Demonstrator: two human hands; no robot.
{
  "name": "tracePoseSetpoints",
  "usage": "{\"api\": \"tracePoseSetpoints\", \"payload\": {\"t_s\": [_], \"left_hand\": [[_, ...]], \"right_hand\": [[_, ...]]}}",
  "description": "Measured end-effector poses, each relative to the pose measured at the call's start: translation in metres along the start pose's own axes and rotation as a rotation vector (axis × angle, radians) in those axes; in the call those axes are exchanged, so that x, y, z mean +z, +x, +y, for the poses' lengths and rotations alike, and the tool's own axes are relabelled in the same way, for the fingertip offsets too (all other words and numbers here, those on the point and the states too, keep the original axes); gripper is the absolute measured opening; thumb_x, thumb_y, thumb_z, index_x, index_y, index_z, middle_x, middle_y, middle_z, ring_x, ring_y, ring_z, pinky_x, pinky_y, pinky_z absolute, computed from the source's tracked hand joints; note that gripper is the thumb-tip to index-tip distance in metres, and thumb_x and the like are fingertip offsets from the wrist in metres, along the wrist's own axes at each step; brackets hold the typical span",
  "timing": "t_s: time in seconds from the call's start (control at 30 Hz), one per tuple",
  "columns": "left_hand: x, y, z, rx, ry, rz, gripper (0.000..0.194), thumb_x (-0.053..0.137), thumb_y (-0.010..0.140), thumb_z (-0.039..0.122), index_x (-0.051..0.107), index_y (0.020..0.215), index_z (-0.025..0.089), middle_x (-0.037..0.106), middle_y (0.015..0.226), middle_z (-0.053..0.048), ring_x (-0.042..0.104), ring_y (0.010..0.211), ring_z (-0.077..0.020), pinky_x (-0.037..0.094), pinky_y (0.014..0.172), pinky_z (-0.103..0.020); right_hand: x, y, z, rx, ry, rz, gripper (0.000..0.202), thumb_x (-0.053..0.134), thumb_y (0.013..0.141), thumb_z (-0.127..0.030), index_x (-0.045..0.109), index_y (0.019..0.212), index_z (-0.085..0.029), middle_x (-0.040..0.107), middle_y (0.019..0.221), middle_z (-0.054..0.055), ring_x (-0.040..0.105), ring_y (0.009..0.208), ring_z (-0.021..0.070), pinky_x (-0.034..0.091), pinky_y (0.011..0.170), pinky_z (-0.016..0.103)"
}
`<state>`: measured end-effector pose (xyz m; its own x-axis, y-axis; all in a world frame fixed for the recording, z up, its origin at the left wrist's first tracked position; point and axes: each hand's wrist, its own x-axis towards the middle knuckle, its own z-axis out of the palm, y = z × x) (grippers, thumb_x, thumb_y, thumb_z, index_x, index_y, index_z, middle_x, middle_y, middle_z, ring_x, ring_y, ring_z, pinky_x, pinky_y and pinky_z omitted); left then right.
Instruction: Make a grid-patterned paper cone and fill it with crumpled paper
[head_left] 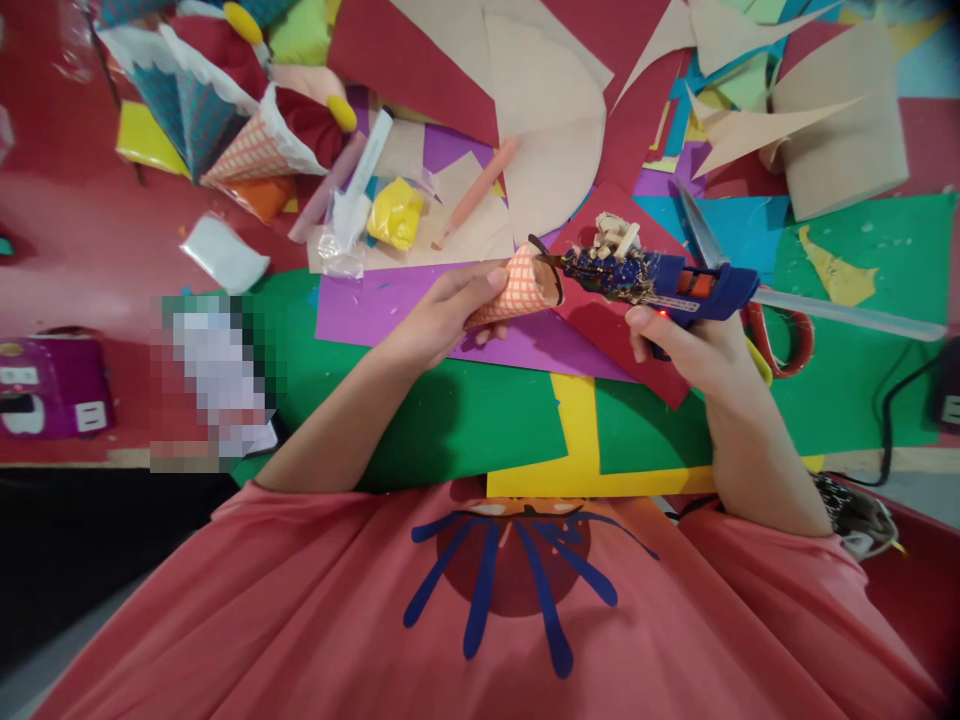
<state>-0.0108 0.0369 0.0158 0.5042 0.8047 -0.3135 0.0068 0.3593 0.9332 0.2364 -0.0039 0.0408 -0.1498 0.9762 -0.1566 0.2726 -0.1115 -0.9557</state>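
Note:
A small orange-and-white checked paper cone is in my left hand, its fingers closed round the body and its wide mouth facing right. A dark curved strip shows at the cone's rim; what it is I cannot tell. My right hand grips a blue glue gun with a lit red light. The gun points left, its front crusted with dried glue and scraps, close to the cone's mouth. From its back end sticks a long translucent glue stick.
Scissors lie under the gun. Green sheets, purple paper and beige offcuts spread over the table. Larger decorated cones, a yellow lump of clay and an orange pencil lie beyond. A black cord runs at right.

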Motion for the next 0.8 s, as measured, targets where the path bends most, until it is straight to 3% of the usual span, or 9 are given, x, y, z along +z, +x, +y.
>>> {"api": "tracePoseSetpoints", "payload": {"t_s": [0.1, 0.27, 0.5, 0.8], "left_hand": [[-0.0001, -0.0001, -0.0009, 0.000, 0.014, 0.010, 0.046, 0.057, 0.080, 0.064, 0.059, 0.083, 0.018, 0.053, 0.055, 0.003, 0.048, 0.043, -0.0058, 0.032, 0.037, -0.017], [0.0011, -0.0009, 0.0019, 0.009, -0.033, 0.032, 0.046, 0.058, 0.082, 0.059, 0.054, 0.104, 0.018, 0.053, 0.058, 0.006, 0.050, 0.042, -0.0055, 0.032, 0.037, -0.015], [0.0003, 0.0009, -0.0014, 0.032, -0.094, 0.028, 0.042, 0.059, 0.083, 0.056, 0.053, 0.099, 0.017, 0.054, 0.054, 0.006, 0.050, 0.039, -0.0074, 0.032, 0.032, -0.015], [-0.0015, 0.0014, -0.0051, 0.004, -0.007, 0.026, 0.039, 0.047, 0.091, 0.053, 0.056, 0.097, 0.016, 0.053, 0.057, 0.005, 0.047, 0.039, -0.0063, 0.034, 0.036, -0.016]], "right_hand": [[0.0003, -0.0003, -0.0007, 0.016, 0.003, -0.005, 0.033, 0.068, 0.078, -0.055, 0.063, 0.074, -0.023, 0.057, 0.050, -0.003, 0.052, 0.043, 0.0116, 0.044, 0.045, 0.028], [0.0003, -0.0004, -0.0048, 0.054, 0.002, -0.016, 0.035, 0.070, 0.076, -0.056, 0.062, 0.073, -0.021, 0.056, 0.050, -0.002, 0.052, 0.044, 0.0116, 0.046, 0.047, 0.028], [0.0006, -0.0008, -0.0020, 0.039, 0.015, -0.039, 0.037, 0.068, 0.077, -0.057, 0.059, 0.070, -0.022, 0.055, 0.049, -0.003, 0.051, 0.042, 0.0112, 0.042, 0.043, 0.027], [0.0009, -0.0010, -0.0069, 0.055, -0.013, -0.052, 0.037, 0.068, 0.077, -0.056, 0.058, 0.065, -0.022, 0.054, 0.047, -0.002, 0.049, 0.042, 0.0111, 0.042, 0.044, 0.028]]}}
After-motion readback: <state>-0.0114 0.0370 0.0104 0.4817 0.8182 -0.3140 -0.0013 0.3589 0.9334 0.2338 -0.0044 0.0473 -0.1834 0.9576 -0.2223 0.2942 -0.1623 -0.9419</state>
